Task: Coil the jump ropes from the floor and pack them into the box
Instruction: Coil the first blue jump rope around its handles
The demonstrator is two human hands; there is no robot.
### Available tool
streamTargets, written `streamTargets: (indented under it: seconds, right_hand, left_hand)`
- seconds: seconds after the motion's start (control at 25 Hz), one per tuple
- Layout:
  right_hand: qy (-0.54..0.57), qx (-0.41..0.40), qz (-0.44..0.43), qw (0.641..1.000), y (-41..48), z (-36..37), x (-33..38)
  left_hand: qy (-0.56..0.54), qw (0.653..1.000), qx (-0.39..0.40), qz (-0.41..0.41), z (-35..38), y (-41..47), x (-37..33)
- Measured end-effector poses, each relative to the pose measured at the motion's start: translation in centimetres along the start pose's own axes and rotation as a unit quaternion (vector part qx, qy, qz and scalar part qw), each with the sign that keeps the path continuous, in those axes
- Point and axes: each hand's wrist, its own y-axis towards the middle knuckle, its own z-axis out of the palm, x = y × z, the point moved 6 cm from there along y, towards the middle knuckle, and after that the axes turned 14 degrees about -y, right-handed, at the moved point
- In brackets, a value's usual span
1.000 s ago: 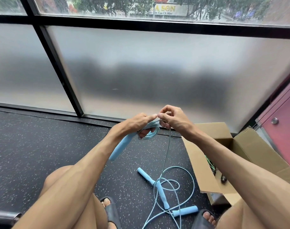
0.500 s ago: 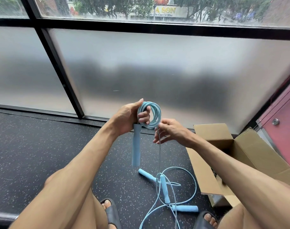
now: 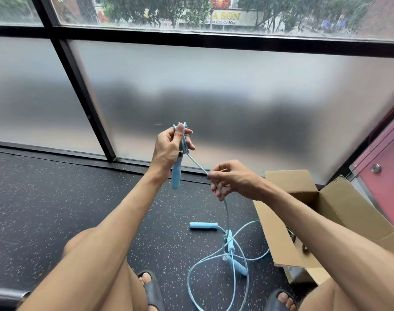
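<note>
Speckled black rubber floor (image 3: pixel 56 198) runs to a frosted window (image 3: pixel 236 97), and above it the pale blue jump rope (image 3: pixel 197 163) is half gathered. A small coil (image 3: pixel 185 144) stands upright in the left hand (image 3: pixel 168 149), fingers curled round the loops, with one handle (image 3: pixel 176 176) hanging straight down below the fist. From the coil the cord slants down and right to the right hand (image 3: pixel 233 181), which pinches it between thumb and fingertips, lower and nearer than the left. Below that pinch the cord drops almost plumb to a loose tangle (image 3: pixel 231 254) of cord and handles on the floor. The next loop, I judge, must travel up and left to the coil. Right of the tangle stands an open cardboard box (image 3: pixel 304 182).
</note>
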Motion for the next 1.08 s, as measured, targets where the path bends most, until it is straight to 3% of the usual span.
streamTargets:
  seconds: [0.12,0.32,0.48,0.6,0.72,0.88,1.08]
  right_hand:
    - [0.022,-0.001,-0.030,0.999,-0.2,-0.3,1.5]
    - [-0.011,0.078,-0.005,0.997,-0.8,0.9,1.4]
    - [-0.054,0.073,0.016,0.996,-1.0,0.0,0.9]
    - [-0.065,0.014,-0.017,0.998,-1.0,-1.1,1.4]
    - [-0.075,-0.086,-0.084,0.990,-1.0,-2.1,2.6]
    - [-0.080,-0.196,-0.132,0.968,-1.0,-3.9,3.1]
    - [-0.114,-0.284,-0.142,0.941,-1.1,-5.2,3.0]
  left_hand:
    - [0.167,0.983,0.033,0.069,1.3,-0.7,-0.1]
    - [0.406,0.902,0.056,0.136,2.3,-1.3,1.2]
    - [0.504,0.847,0.037,0.164,2.6,-1.7,0.7]
    - [0.533,0.836,0.059,0.120,2.5,-1.4,1.7]
    - [0.487,0.861,0.142,0.036,2.7,-1.1,3.9]
    - [0.265,0.933,0.218,-0.109,3.2,-1.5,4.9]
    - [0.116,0.936,0.253,-0.216,4.7,-3.2,3.5]
